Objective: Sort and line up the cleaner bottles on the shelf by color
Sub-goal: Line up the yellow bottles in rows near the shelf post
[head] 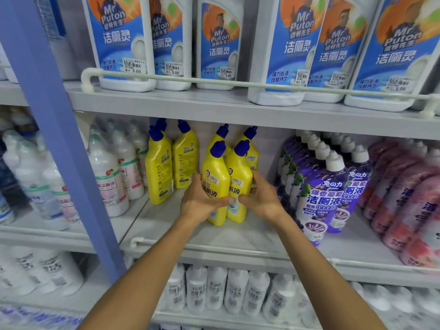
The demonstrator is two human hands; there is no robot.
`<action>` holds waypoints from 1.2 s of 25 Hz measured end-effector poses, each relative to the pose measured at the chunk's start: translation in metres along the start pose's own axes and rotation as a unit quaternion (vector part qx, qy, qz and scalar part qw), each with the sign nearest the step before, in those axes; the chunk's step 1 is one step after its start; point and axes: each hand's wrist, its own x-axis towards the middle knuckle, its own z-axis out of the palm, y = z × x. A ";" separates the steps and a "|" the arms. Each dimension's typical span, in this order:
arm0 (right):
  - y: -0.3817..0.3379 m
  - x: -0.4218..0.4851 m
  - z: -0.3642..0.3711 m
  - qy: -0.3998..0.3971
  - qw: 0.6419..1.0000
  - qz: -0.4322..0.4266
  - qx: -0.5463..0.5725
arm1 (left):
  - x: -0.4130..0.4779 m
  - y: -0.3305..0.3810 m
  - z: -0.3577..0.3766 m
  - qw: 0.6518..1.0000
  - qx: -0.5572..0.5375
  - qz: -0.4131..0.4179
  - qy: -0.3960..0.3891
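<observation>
Nearest: left hand (199, 201) and right hand (262, 198), fingers curled round yellow pair (226, 179), standing on shelf (238, 238) between yellow bottles (160, 170) and purple bottles (321, 196). Recommended: slide pair leftward together, bases flat, labels forward, closing the gap.

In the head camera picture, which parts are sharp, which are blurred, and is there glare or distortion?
Head view: the yellow bottles gripped by the left hand and right hand are sharp; the white bottles at the left edge and the pink bottles at the right edge are blurred; the wide lens bows the guard rail and slants the blue post; glare lies on the yellow plastic.
</observation>
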 end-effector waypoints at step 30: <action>0.065 0.075 0.008 0.163 0.977 0.012 0.136 | 0.080 -0.028 0.024 0.994 0.000 0.045 0.103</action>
